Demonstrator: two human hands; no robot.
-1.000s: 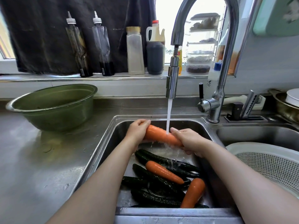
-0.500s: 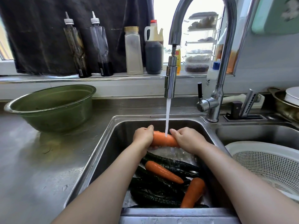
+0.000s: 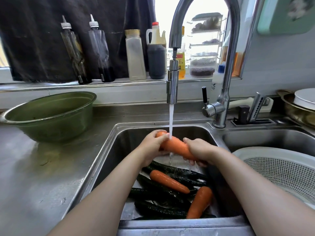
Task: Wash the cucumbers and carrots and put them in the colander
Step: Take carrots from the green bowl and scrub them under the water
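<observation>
Both hands hold one carrot [image 3: 175,145] slantwise over the left basin [image 3: 129,140] of the sink, its thick end up by the left hand [image 3: 152,147] and its length running down to the right hand [image 3: 200,150]. The left hand's fingers curl over the thick end, the right hand's fingers wrap the lower part from above, and the bare middle of the carrot shows between them. The water stream [image 3: 171,116] from the tap head [image 3: 172,82] strikes the carrot just beside the left fingertips and runs off beneath it. Below, on the basin floor, lie dark cucumbers [image 3: 162,208] with two more carrots on top, one lying across [image 3: 168,181] and one leaning near the right wall [image 3: 199,203]. The white colander [image 3: 272,151] sits in the right basin [image 3: 264,138], just beside the right forearm, across the dividing rim. A white bottle [image 3: 214,82] behind the tap shows grey letters, partly hidden and not readable; the yellow bottle [image 3: 180,62] carries a red label too blurred to read. Left of the sink a green bowl [image 3: 54,130] stands on the steel counter, well apart from the basin's edge
</observation>
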